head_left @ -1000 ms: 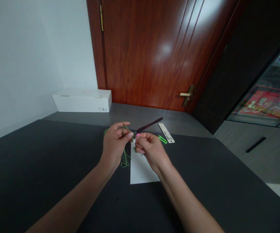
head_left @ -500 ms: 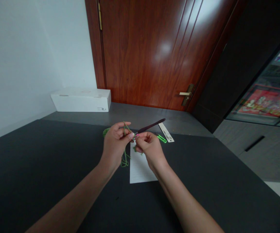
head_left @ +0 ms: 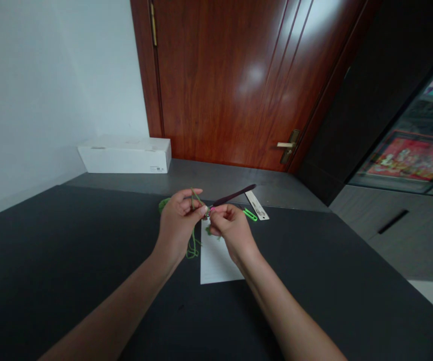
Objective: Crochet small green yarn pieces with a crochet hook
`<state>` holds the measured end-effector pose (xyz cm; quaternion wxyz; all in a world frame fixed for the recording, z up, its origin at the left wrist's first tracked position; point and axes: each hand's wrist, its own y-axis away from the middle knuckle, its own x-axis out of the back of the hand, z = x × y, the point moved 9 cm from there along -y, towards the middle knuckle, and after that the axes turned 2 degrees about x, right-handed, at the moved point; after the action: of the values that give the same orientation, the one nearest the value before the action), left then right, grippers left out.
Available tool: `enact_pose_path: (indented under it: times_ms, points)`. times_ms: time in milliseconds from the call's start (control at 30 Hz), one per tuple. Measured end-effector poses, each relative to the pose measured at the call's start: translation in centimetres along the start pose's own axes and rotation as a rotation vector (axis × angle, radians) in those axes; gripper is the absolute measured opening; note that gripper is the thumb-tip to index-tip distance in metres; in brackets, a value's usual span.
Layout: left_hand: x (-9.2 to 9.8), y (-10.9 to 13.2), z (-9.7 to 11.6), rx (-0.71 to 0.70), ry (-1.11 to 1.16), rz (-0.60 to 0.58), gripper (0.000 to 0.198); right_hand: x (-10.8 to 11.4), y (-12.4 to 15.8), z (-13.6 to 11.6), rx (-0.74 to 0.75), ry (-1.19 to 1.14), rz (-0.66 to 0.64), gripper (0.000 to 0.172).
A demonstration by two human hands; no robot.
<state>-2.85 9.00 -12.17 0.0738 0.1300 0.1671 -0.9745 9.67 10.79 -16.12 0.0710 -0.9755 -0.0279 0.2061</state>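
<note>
Green yarn (head_left: 192, 250) runs over the raised fingers of my left hand (head_left: 177, 223), whose thumb and fingers pinch the small green piece. My right hand (head_left: 231, 225) meets it fingertip to fingertip, closed on something small and pink beside the yarn. A dark crochet hook (head_left: 235, 195) slants up to the right from between the fingertips; exactly which fingers hold it is hidden. Green yarn also hangs below both hands, over a white sheet of paper (head_left: 218, 260). More green yarn shows behind my left hand.
A bright green clip (head_left: 250, 214) and a pale flat ruler-like strip (head_left: 257, 205) lie right of my hands on the dark tabletop (head_left: 314, 281). A long white box (head_left: 126, 156) stands at the back left, near a brown door (head_left: 224, 80).
</note>
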Motion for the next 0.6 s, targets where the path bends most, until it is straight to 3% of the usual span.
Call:
enact_pose_path:
  times_ms: [433, 600]
  points:
    - [0.0, -0.2, 1.3, -0.078, 0.041, -0.009, 0.036, -1.1, 0.3, -1.4, 0.082, -0.025, -0.109, 0.033]
    - [0.1, 0.4, 3.1, -0.208, 0.034, 0.018, 0.039, -1.6, 0.9, -2.9, 0.181, -0.020, -0.113, 0.033]
